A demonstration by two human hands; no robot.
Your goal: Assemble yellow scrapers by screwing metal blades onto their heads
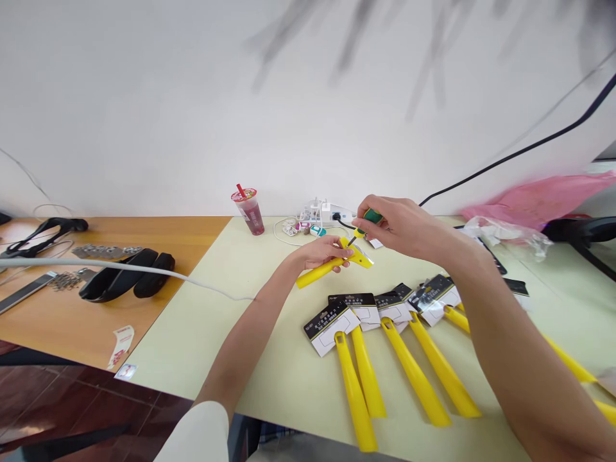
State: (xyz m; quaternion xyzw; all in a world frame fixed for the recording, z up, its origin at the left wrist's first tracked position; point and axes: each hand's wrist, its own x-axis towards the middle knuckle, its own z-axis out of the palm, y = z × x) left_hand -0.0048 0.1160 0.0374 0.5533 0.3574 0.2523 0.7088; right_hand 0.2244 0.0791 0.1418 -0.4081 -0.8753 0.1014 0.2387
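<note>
My left hand [323, 252] is closed around a yellow scraper [317, 274], near its wide head, and holds it above the table. In my right hand [392, 224] is a screwdriver [370, 219] with a green and yellow handle. Its shaft points down and left, with the tip at the scraper's head; whether it sits in a screw is too small to tell. Below my hands, several yellow scraper handles [356, 394] lie on the table, with black and white cards [332, 326] at their upper ends. My right forearm covers part of that row.
A cup with a red straw [250, 213] stands by the wall, left of a power strip [327, 212] with plugs and cables. Pink plastic [534, 199] lies at the right. On the brown table [192, 247] are black headgear [139, 273] and small metal parts [66, 281]. A white cable [168, 273] crosses the left.
</note>
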